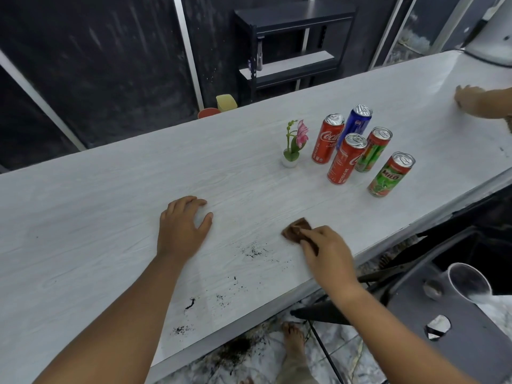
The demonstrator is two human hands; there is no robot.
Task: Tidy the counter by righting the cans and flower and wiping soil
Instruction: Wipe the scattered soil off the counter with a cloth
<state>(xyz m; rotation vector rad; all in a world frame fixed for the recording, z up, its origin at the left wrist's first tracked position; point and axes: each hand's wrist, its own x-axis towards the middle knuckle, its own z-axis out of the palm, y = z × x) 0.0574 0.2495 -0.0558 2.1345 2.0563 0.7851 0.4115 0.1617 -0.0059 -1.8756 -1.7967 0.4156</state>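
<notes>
Several cans stand upright on the white counter (pixel 110 212): two red Coca-Cola cans (pixel 327 141) (pixel 345 159), a blue can (pixel 357 123), and two green-and-red Milo cans (pixel 374 149) (pixel 390 174). Left of them a small pink flower in a white pot (pixel 293 145) stands upright. My right hand (pixel 327 253) presses a brown cloth (pixel 295 230) on the counter. My left hand (pixel 182 225) rests flat, fingers spread, holding nothing. Dark soil specks (pixel 252 252) lie between my hands, and more soil (pixel 189 303) sits near the front edge.
Another person's hand (pixel 471 99) rests on the counter's far right. Spilled soil (pixel 238 350) lies on the tiled floor below, near a bare foot (pixel 293 336). A clear plastic cup (pixel 468 281) sits on a dark surface at the right. A dark shelf unit (pixel 291 45) stands behind the counter.
</notes>
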